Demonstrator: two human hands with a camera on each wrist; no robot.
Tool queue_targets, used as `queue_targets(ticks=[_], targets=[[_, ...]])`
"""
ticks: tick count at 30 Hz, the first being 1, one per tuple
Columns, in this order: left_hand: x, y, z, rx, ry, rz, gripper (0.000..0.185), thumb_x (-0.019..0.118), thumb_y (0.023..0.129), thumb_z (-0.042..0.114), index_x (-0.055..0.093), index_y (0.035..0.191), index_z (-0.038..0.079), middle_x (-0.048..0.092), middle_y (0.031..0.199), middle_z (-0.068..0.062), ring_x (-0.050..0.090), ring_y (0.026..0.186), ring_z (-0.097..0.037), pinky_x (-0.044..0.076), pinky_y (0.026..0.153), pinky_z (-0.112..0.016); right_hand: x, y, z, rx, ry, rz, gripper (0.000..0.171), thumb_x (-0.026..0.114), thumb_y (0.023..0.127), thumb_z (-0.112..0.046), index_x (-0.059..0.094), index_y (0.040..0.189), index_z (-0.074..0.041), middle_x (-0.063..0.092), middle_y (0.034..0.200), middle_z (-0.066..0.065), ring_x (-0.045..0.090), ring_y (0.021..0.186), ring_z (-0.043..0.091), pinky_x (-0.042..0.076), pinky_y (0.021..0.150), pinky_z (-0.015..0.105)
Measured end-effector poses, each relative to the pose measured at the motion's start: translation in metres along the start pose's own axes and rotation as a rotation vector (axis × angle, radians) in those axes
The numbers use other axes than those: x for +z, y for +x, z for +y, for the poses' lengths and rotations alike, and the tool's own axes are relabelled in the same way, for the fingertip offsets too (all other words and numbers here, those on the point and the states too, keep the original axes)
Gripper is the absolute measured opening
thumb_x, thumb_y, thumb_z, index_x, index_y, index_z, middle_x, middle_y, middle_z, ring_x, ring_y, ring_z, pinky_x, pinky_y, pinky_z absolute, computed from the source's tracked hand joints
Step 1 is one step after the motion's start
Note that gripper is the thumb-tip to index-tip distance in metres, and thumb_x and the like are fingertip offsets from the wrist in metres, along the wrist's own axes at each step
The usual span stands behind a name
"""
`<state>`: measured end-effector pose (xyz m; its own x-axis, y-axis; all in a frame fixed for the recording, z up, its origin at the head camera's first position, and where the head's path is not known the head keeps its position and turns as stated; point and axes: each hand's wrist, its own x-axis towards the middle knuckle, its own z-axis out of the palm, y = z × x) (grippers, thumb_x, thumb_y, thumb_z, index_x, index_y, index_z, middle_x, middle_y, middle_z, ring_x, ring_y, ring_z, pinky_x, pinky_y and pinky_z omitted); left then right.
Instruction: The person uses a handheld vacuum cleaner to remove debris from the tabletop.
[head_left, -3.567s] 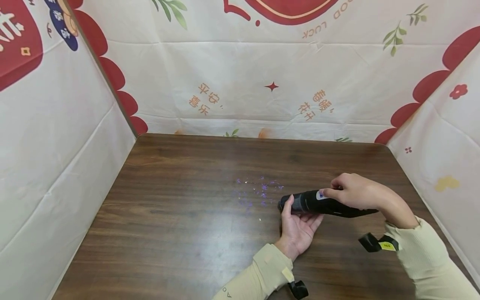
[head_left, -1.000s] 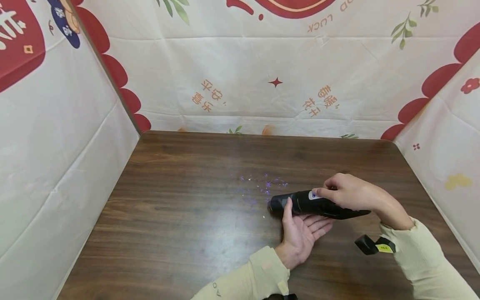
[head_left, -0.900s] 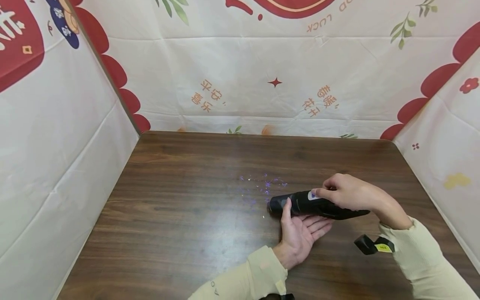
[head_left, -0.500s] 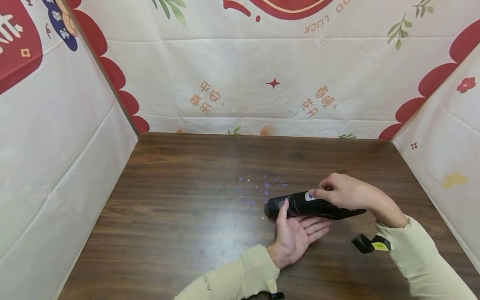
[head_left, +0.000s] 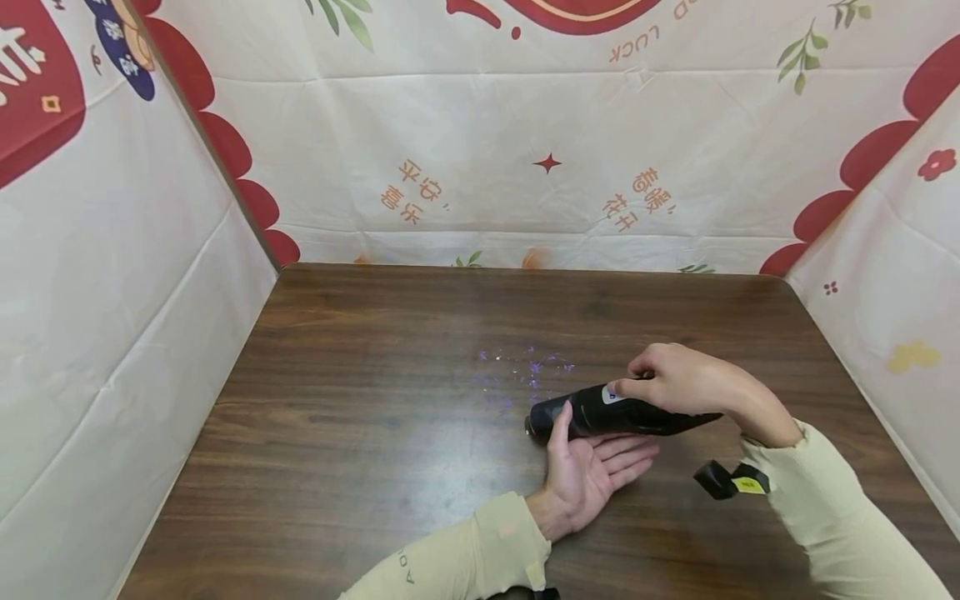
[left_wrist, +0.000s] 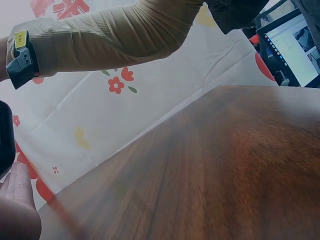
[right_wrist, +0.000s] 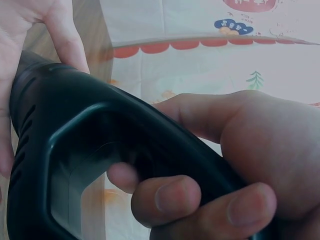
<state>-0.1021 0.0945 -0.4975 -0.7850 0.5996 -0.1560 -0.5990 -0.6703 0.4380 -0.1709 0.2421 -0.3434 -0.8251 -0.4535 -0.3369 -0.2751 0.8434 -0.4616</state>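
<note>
Black tool: a handheld vacuum-like device (head_left: 615, 412) lies nearly level just above the brown wooden surface (head_left: 360, 433), its nozzle end toward the purple glitter scraps (head_left: 525, 372).
Right hand (head_left: 678, 385): fingers curled round the tool's looped handle, gripping it from above; the right wrist view shows the fingers threaded through the handle opening, likely for steady aim.
Left hand (head_left: 588, 467): palm up, fingers spread and relaxed, thumb resting against the tool's barrel near the nozzle, apparently bracing it.
Label: a small white-and-blue sticker on the tool's top, too small to read.
Backdrop writing (head_left: 648, 42): "LUCK" upside down, plus orange Chinese characters, also inverted.
Wrist strap (head_left: 723, 481): black band with a yellow tag.
</note>
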Motion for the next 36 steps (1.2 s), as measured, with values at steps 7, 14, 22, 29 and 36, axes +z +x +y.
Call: queue_targets(ticks=[7, 14, 22, 29, 36], targets=[[-0.005, 0.002, 0.007, 0.008, 0.045, 0.024, 0.099, 0.028, 0.094, 0.071, 0.043, 0.136, -0.017, 0.05, 0.136, -0.036, 0.048, 0.132, -0.043, 0.037, 0.114, -0.047, -0.001, 0.004, -0.005, -0.024, -0.02, 0.007, 0.03, 0.062, 0.095, -0.037, 0.071, 0.075, -0.015, 0.06, 0.066, -0.006, 0.052, 0.06, 0.009, 0.043, 0.055, 0.025], [-0.008, 0.005, 0.014, 0.011, 0.079, 0.056, 0.096, 0.033, 0.094, 0.07, 0.047, 0.134, -0.016, 0.051, 0.134, -0.037, 0.051, 0.129, -0.043, 0.041, 0.11, -0.046, -0.002, 0.004, -0.006, 0.015, -0.012, 0.025, 0.031, 0.061, 0.095, -0.036, 0.071, 0.076, -0.014, 0.059, 0.066, -0.006, 0.052, 0.06, 0.011, 0.043, 0.054, 0.026], [-0.008, 0.0, 0.023, -0.001, 0.273, 0.017, 0.096, 0.031, 0.094, 0.072, 0.049, 0.133, -0.015, 0.055, 0.131, -0.036, 0.054, 0.125, -0.044, 0.047, 0.105, -0.045, -0.005, 0.0, -0.004, 0.057, 0.016, 0.035, 0.033, 0.059, 0.097, -0.038, 0.07, 0.077, -0.013, 0.054, 0.064, -0.006, 0.051, 0.06, 0.011, 0.042, 0.053, 0.026], [0.006, -0.012, 0.03, 0.124, 0.589, -0.021, 0.051, 0.054, 0.101, 0.031, 0.058, 0.119, -0.016, 0.062, 0.118, -0.036, 0.065, 0.111, -0.04, 0.057, 0.09, -0.038, -0.008, -0.008, 0.004, 0.084, 0.02, 0.033, 0.037, 0.058, 0.098, -0.038, 0.066, 0.073, -0.012, 0.042, 0.058, -0.008, 0.043, 0.053, 0.01, 0.034, 0.047, 0.024], [0.018, -0.016, 0.043, 0.659, 1.266, 0.007, 0.011, 0.071, 0.088, 0.009, 0.066, 0.097, 0.006, 0.072, 0.091, -0.006, 0.067, 0.081, -0.004, 0.055, 0.07, -0.016, -0.008, -0.013, 0.012, 0.088, 0.039, 0.024, 0.04, 0.057, 0.098, -0.04, 0.064, 0.07, -0.012, 0.042, 0.056, -0.007, 0.043, 0.05, 0.009, 0.032, 0.045, 0.023]])
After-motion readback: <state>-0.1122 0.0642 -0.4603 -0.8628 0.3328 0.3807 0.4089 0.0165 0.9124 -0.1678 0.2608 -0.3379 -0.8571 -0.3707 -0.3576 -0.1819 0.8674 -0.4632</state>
